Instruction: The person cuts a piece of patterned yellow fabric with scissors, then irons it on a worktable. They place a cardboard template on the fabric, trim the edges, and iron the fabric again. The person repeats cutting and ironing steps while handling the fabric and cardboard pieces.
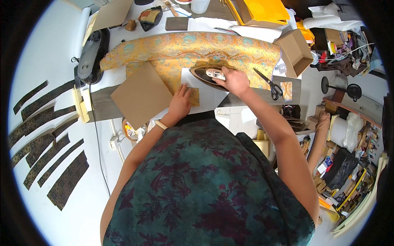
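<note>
My right hand [237,82] is wrapped round the handle of an iron [202,76], which rests on white paper and the edge of gold brocade. My left hand [179,101] lies with its fingers stretched out on a small gold fabric piece [194,97] on the white paper [210,99]. Beside that hand, a brown cardboard sheet [141,93] overlaps the large gold brocade cloth [160,47] with blue patterns. Black scissors [274,88] lie to the right of the iron, next to a small patterned gold swatch [286,91].
A grey and black device [92,57] with a cord stands at the table's left end. An open cardboard box [294,53] sits at the right, and a yellow box [260,14] behind. Dark patterned strips [67,180] hang on the left wall. Cluttered shelves [349,172] fill the right.
</note>
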Tool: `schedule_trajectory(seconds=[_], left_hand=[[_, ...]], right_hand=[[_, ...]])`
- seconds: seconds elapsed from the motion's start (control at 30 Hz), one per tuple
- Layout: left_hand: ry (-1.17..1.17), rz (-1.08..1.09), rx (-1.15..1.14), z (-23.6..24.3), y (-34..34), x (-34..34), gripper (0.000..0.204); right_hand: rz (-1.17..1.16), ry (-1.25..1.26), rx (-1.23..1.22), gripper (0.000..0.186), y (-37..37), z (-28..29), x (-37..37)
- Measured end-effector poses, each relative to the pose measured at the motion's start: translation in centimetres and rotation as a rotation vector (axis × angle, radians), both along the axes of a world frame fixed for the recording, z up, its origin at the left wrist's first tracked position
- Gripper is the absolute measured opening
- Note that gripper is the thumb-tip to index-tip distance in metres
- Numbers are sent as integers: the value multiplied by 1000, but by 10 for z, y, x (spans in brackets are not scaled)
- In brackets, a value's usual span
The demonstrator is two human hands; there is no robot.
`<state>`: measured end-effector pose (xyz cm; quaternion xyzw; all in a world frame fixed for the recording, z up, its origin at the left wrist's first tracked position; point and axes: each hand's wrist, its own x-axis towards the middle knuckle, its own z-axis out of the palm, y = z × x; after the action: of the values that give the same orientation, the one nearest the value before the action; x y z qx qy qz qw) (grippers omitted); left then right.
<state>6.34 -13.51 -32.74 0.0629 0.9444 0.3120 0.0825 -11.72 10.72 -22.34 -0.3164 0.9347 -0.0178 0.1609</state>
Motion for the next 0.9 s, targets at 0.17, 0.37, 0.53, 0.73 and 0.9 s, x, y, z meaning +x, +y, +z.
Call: schedule_trajectory(seconds=[0.17, 0.37, 0.53, 0.73, 0.9], left_hand=[[-85, -57, -101, -1, 1, -4, 68], [-119, -79, -159, -5, -2, -5, 68], [-119, -66, -153, -11, -1, -4, 66], [-115, -46, -106, -10, 3, -5, 64], [-136, -67, -125, -7, 2, -9, 64]], right_hand=[[89, 75, -90, 55, 39, -8, 4], [-8, 169, -102, 55, 63, -7, -10], [103, 96, -116, 52, 89, -14, 17], [-5, 153, -152, 50, 76, -8, -11], [0, 81, -138, 53, 77, -17, 6]])
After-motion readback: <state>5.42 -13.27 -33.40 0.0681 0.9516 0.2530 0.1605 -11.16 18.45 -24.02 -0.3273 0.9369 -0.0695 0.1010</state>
